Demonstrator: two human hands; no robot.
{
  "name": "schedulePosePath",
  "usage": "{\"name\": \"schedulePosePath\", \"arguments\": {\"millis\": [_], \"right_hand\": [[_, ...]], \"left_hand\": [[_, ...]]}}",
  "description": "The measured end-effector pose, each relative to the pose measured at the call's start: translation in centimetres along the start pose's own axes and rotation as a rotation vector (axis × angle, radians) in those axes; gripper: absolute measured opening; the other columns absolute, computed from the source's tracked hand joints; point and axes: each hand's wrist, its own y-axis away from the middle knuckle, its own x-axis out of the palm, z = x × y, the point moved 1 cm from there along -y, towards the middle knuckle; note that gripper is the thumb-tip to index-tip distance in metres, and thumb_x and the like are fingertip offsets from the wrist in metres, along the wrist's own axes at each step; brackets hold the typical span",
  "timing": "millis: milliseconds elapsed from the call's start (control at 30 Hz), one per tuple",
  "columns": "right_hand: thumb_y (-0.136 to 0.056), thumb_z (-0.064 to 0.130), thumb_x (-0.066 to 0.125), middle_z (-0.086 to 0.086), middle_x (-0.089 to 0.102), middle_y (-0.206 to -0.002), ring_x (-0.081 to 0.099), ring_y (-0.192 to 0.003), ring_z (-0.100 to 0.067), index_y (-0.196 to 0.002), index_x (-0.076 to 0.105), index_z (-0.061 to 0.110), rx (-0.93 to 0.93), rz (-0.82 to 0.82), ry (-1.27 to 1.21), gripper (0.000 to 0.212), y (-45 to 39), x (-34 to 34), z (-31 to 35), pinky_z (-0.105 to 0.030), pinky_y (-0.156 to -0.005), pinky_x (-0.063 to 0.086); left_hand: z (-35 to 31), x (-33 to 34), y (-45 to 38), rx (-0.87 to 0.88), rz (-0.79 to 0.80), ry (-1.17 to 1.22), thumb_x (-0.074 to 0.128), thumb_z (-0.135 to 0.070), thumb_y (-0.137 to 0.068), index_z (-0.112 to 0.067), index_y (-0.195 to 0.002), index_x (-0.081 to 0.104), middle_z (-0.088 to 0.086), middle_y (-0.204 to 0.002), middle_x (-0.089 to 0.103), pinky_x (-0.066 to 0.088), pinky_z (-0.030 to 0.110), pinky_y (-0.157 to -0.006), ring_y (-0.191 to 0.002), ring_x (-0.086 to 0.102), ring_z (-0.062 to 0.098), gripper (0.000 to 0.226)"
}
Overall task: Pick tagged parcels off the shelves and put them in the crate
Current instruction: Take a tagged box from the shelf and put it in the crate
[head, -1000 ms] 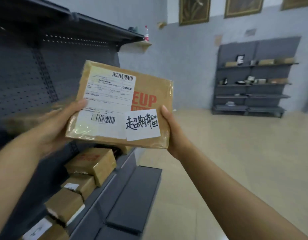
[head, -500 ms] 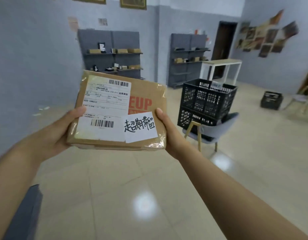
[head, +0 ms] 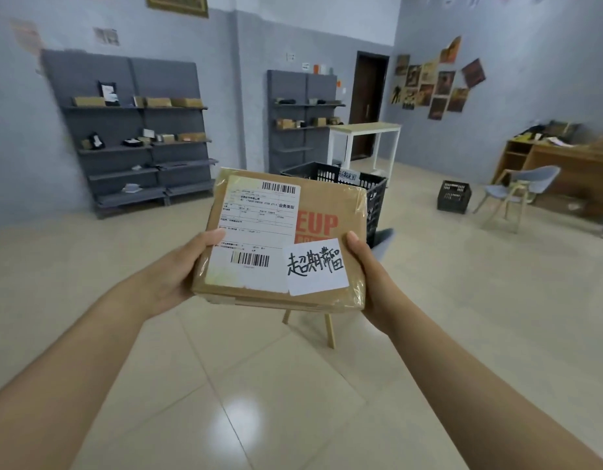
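Note:
I hold a brown cardboard parcel (head: pixel 327 212) in front of me with both hands. It bears a white shipping label with barcodes and a white handwritten tag (head: pixel 316 266) at its lower right. My left hand (head: pixel 178 276) grips its left edge, thumb on top. My right hand (head: pixel 371 273) grips the right edge, thumb on top. Behind the parcel stands a black plastic crate (head: pixel 374 195) with a small white tag, resting on a chair whose wooden legs (head: pixel 329 329) show below the parcel. Most of the crate is hidden by the parcel.
Grey shelving units (head: pixel 137 137) with small boxes line the far wall, with another grey shelving unit (head: pixel 303 120) beside a white table (head: pixel 364 137). A second black crate (head: pixel 454 196) sits on the floor at right, near a blue chair (head: pixel 520 195) and a wooden desk (head: pixel 564 164). Tiled floor lies ahead.
The view has swung right, away from the near shelf toward the room. The crate on the chair, first off to the right, now lies straight behind the parcel. Both hands keep the same hold.

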Motion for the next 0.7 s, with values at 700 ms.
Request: {"name": "schedulePosePath", "arguments": {"millis": [700], "right_hand": [[-0.081,0.059,0.056,-0.012,0.071,-0.121,0.067,-0.113,-0.031,-0.128,0.063,0.016,-0.010,-0.344,-0.148,0.064,-44.9,-18.6,0.6,-0.046,-0.099,0.050]], "left_hand": [[-5.1,-5.9,-52.8,0.039,0.080,-0.054,0.044,-0.052,-0.095,-0.035,-0.116,0.062,-0.005,-0.117,0.073,0.049,0.043,-0.098,-0.107,0.070,0.018,0.032]]}}
